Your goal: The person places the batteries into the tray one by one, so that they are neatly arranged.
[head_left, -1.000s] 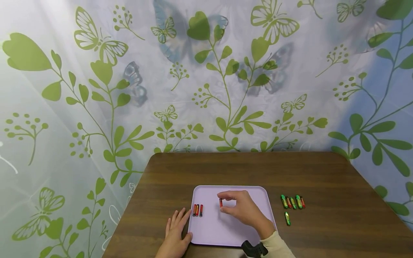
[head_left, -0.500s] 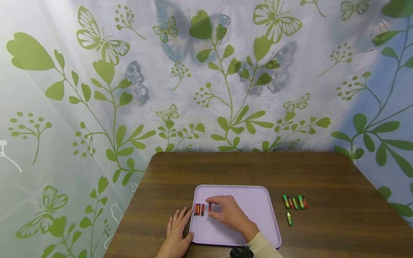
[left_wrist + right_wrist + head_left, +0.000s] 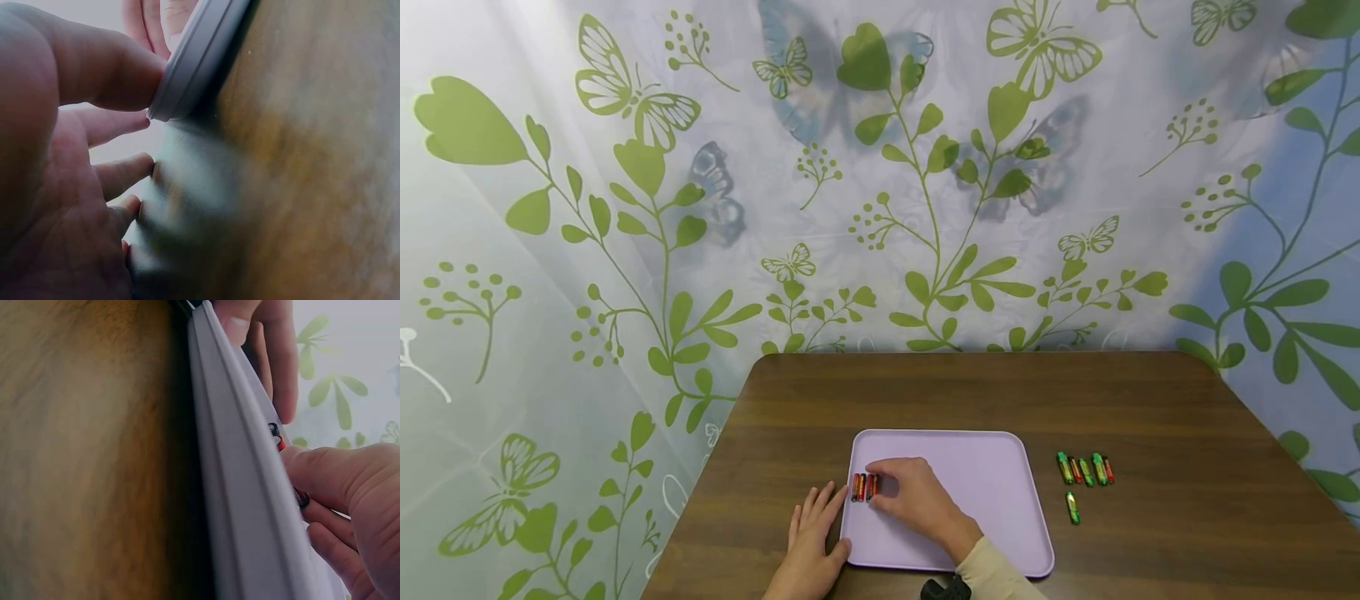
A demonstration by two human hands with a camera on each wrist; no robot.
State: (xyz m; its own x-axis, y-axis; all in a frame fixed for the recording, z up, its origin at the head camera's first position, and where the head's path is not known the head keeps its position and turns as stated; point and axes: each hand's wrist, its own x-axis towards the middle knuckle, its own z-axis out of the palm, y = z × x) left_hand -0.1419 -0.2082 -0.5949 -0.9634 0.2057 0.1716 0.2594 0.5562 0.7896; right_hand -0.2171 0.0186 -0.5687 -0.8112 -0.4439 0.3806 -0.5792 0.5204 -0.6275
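Note:
On a pale purple tray [image 3: 992, 475], slim red-and-black batteries [image 3: 859, 487] lie side by side near the left rim. My right hand [image 3: 921, 504] pinches another red-and-black battery [image 3: 876, 485] lengthwise between thumb and fingers, at the right end of this row. In the right wrist view the end of a battery [image 3: 302, 498] shows below the thumb, while other battery ends [image 3: 279, 441] peek over the tray rim. My left hand [image 3: 808, 546] lies with spread fingers on the table, its thumb [image 3: 134, 78] against the tray's edge.
Right of the tray, a row of green batteries [image 3: 1100, 469] and red batteries [image 3: 1076, 471] lies on the brown wooden table [image 3: 970, 392]. One more green battery [image 3: 1072, 508] sits in front of them. A leaf-and-butterfly patterned curtain [image 3: 820, 208] hangs behind the table.
My right hand has moved left across the tray with the pinched battery, bringing it up beside the others in the row. The left hand keeps its place at the tray's edge.

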